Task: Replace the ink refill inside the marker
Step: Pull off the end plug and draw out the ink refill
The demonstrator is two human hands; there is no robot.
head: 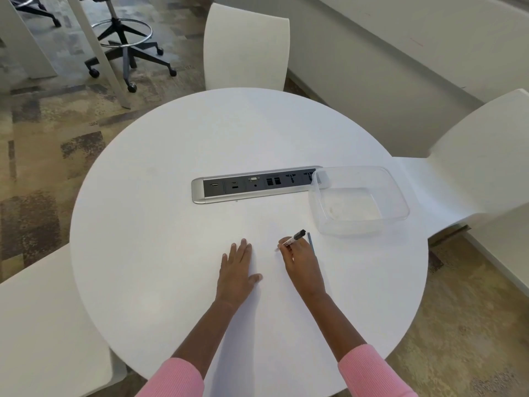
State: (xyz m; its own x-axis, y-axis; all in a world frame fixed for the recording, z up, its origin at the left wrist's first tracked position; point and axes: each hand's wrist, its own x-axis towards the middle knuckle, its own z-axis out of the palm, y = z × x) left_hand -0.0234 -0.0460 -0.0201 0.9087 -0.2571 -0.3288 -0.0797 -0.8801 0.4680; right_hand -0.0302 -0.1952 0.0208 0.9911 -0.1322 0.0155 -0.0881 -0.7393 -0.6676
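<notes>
Head view shows me my left hand (239,270) lying flat with straight fingers on the round white bench (171,156), nearside of centre. My right hand (300,260) grips the white marker with a black end (294,238), raised off the bench. A thin blue-grey ink refill (311,244) lies just beside that hand, near the clear plastic tub (399,196) at the right edge.

Left half of the table (143,196) is sitting wide open, loads of room there. Right of centre, the clear tub (359,199) is blocking things and overlapping the end of the socket strip (252,184). A blue stick (311,242) is lying just beside the right hand (300,259), crowding the gap below the tub.
</notes>
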